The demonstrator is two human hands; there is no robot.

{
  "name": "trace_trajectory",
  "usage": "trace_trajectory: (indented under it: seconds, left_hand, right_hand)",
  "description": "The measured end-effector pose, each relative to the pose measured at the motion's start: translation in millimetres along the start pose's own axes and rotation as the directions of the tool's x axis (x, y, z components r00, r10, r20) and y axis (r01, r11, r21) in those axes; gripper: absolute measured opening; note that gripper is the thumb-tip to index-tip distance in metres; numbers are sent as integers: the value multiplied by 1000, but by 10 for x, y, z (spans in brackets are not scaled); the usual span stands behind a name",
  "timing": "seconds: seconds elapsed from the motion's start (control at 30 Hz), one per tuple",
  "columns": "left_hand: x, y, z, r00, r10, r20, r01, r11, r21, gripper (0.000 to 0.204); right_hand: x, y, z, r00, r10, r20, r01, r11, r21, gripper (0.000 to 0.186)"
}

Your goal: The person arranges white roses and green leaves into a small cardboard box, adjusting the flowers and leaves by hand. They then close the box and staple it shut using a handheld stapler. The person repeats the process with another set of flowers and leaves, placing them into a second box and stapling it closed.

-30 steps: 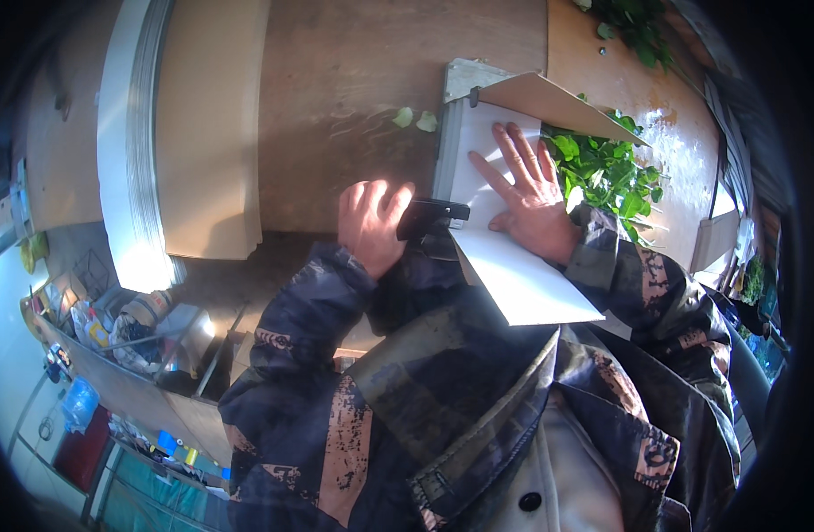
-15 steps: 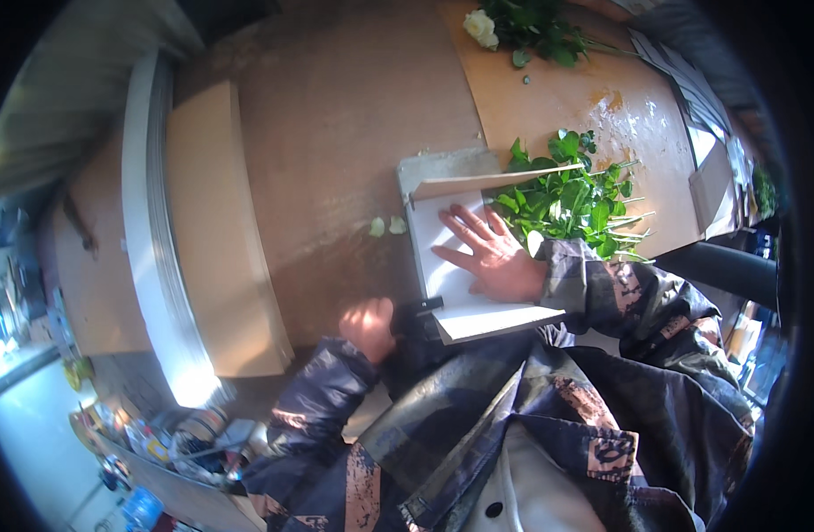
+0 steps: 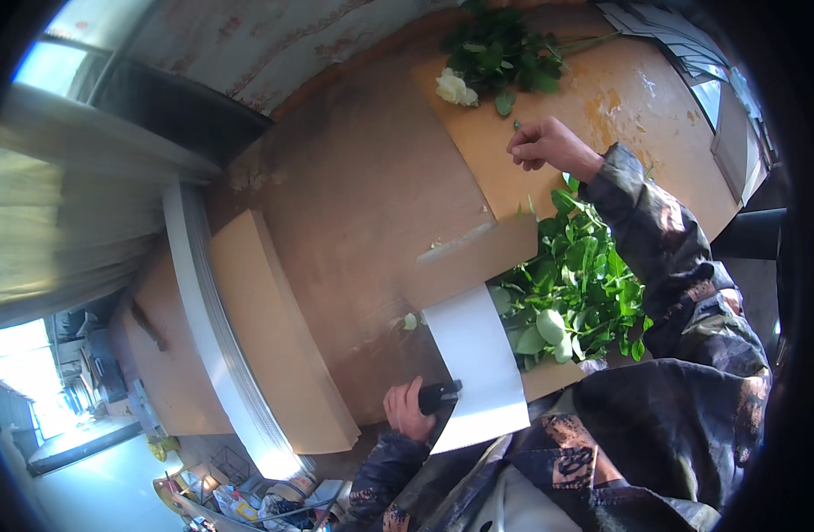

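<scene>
My left hand (image 3: 405, 408) is closed on a black stapler (image 3: 438, 395) at the left edge of a cardboard sleeve with a white inside (image 3: 475, 355). One brown flap (image 3: 464, 253) lies folded out at its top. Green leafy stems (image 3: 580, 270) fill the space right of the white panel. My right hand (image 3: 549, 146) is up over the orange board, fingers loosely curled with nothing visible in them. Beyond it lies a white rose (image 3: 455, 89) among dark leaves (image 3: 504, 53).
Long stacks of white sheets (image 3: 203, 293) and brown cardboard (image 3: 278, 337) lie on the left of the wooden table (image 3: 354, 204). Loose sheets (image 3: 730, 133) sit at the far right. A pale curtain (image 3: 52, 213) hangs upper left; a cluttered bin (image 3: 256, 496) stands lower left.
My right hand has left the white panel and risen toward the rose, its fingers curling. The top flap has swung out flatter. The camera view has shifted toward the table's far side.
</scene>
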State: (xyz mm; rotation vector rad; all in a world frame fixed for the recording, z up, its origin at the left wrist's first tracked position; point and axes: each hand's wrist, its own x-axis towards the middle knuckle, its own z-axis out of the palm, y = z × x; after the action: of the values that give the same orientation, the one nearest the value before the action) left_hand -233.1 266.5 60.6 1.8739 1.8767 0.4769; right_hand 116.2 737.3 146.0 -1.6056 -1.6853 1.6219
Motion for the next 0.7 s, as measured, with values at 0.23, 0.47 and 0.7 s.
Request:
trace_trajectory:
  seconds: [0.23, 0.47, 0.7]
  left_hand:
    - [-314, -193, -4, 929, -368, -46, 371, 915, 162, 68]
    - [-293, -317, 186, 808, -588, -36, 586, 798, 143, 66]
    - [-361, -267, 442, 778, -621, 94, 622, 783, 28, 68]
  right_hand:
    - [1847, 579, -494, 821, -542, -181, 277, 654, -704, 43]
    - [2759, 612, -421, 865, -494, -94, 169, 461, -871, 53]
    - [2828, 563, -778, 789, -609, 77, 350, 344, -871, 42]
